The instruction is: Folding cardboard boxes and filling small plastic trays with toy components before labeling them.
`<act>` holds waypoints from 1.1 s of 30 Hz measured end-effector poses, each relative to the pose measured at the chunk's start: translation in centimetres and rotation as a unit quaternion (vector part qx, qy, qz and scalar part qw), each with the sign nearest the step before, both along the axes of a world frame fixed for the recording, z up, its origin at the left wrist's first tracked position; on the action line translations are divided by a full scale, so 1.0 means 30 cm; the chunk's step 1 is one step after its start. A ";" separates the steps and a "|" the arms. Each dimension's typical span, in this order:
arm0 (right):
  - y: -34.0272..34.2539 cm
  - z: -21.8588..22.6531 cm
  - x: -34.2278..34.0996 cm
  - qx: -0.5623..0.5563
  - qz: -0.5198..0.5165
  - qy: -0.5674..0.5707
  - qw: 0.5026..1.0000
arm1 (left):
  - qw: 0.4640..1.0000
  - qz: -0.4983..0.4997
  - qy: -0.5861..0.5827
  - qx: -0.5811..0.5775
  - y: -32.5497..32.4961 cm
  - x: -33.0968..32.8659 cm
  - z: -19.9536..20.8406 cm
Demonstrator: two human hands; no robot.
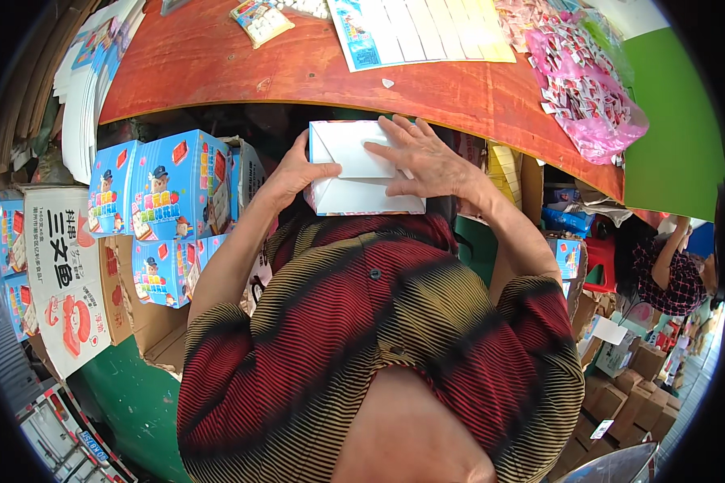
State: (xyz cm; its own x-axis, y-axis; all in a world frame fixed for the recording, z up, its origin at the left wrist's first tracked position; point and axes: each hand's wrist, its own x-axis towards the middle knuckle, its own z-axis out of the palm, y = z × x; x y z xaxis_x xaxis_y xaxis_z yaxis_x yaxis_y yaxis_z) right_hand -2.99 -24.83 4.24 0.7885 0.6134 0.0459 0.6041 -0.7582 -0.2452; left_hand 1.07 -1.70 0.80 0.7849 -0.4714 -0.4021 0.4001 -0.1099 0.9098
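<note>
A small cardboard box (362, 196) rests at my lap by the table edge, with the white inner side of its folded flaps facing up. My left hand (298, 173) grips its left side, the thumb lying over the flap and the fingers down the side, partly hidden. Across the flaps on the right, my right hand (433, 157) lies with fingers stretched and spread, touching the white card. Blue shows along the box's edges.
Blue printed boxes (173, 185) are stacked at the left beside an open brown carton (163, 334). Ahead is a red wooden table (217, 76) bearing a printed card sheet (427, 32) and a pink bag of small packets (612, 129). Another person (673, 278) is at the far right.
</note>
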 end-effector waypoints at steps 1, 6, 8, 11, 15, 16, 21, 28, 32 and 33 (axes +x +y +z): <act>-0.005 -0.003 0.004 0.047 0.005 0.020 0.999 | 1.000 -0.002 0.010 0.001 -0.003 -0.002 0.013; 0.035 -0.027 -0.009 0.058 -0.067 -0.011 0.996 | 1.000 0.003 -0.006 0.006 -0.012 0.001 0.014; 0.047 -0.027 -0.016 0.053 -0.092 -0.032 0.994 | 1.000 0.002 -0.009 0.001 -0.010 -0.003 0.006; 0.049 -0.009 -0.005 0.053 -0.109 0.000 0.993 | 0.996 0.022 0.068 -0.050 -0.009 -0.012 0.009; 0.061 0.001 -0.006 0.030 -0.138 0.025 0.990 | 0.972 -0.014 0.199 -0.124 0.006 -0.008 0.014; 0.065 0.002 -0.009 0.019 -0.143 0.020 0.989 | 0.966 -0.026 0.215 -0.139 0.009 -0.007 0.015; 0.076 -0.008 -0.014 0.038 -0.158 0.015 0.987 | 0.965 -0.017 0.221 -0.143 0.009 -0.016 0.019; 0.094 -0.035 -0.036 0.034 -0.160 -0.082 0.983 | 0.957 -0.030 0.228 -0.176 0.015 -0.029 0.017; 0.083 -0.033 -0.019 0.010 -0.149 -0.099 0.984 | 0.952 -0.036 0.238 -0.191 0.010 -0.029 0.007; 0.081 -0.032 -0.018 0.013 -0.150 -0.100 0.983 | 0.948 -0.047 0.242 -0.201 0.011 -0.026 0.006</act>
State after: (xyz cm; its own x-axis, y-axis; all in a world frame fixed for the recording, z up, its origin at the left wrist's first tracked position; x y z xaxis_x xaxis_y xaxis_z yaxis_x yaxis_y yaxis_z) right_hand -3.52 -22.38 3.27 0.9075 0.3504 0.2317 0.3916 -0.9052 -0.1652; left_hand 0.30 -1.37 0.97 0.5016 -0.7212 -0.4778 0.7870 0.1510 0.5982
